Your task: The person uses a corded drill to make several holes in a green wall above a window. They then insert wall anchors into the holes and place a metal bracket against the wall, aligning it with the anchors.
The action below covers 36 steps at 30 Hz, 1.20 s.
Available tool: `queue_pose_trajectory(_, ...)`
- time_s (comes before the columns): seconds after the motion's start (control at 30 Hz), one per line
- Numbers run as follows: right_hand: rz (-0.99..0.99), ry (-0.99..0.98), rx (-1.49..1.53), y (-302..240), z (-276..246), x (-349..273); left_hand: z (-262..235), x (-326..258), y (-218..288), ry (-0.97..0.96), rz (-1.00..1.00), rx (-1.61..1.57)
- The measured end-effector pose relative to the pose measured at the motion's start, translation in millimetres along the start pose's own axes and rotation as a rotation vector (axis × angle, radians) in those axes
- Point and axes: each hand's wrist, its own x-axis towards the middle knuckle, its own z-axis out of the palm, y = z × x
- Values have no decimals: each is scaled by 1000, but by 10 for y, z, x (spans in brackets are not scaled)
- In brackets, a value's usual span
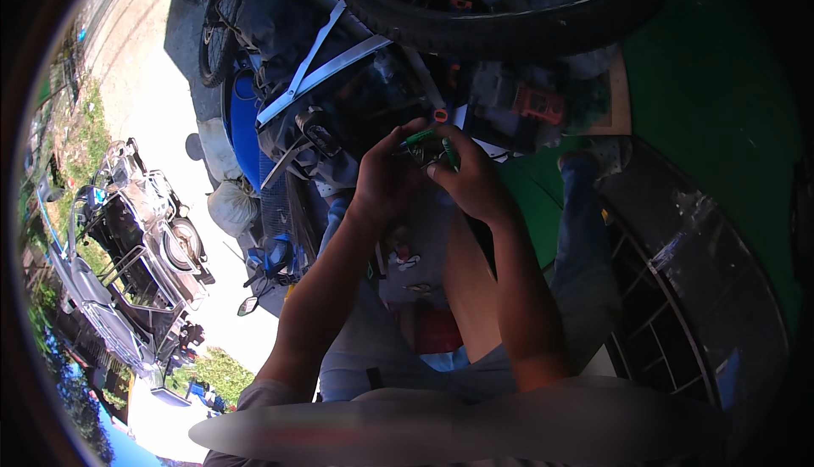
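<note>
Both hands meet in front of me over one small green part (428, 146). My left hand (386, 180) pinches its left end; my right hand (473, 180) clamps the right end, thumb pressed on top. Just above the grip: a small orange ring (440, 115), then a large black tyre (509, 17). To do this well, I judge: keep the left pinch steady, work with right fingertips only, elbows braced.

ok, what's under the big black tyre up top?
Below the black tyre: cluttered parts, an orange piece, white straps. Left hand and right hand grip a small green item, mostly covered by fingers.
</note>
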Motion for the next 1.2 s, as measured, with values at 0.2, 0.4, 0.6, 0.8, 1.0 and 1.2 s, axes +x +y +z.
queue_pose_trajectory(0.2,-172,39,-18,252,203,151,-91,75,27,66,-19,6)
queue_pose_trajectory(0.4,-348,233,-89,565,525,342,-437,146,-97,109,39,60)
queue_pose_trajectory(0.6,-45,135,42,1014,575,470,-790,219,-190,193,120,171)
queue_pose_trajectory(0.8,-70,273,95,1370,750,612,-1191,317,-151,289,181,1013)
queue_pose_trajectory(1.0,273,298,581,1756,911,805,-1483,555,-101,371,239,1326)
queue_pose_trajectory(1.2,147,345,400,2124,915,1342,-1544,606,-52,288,310,654)
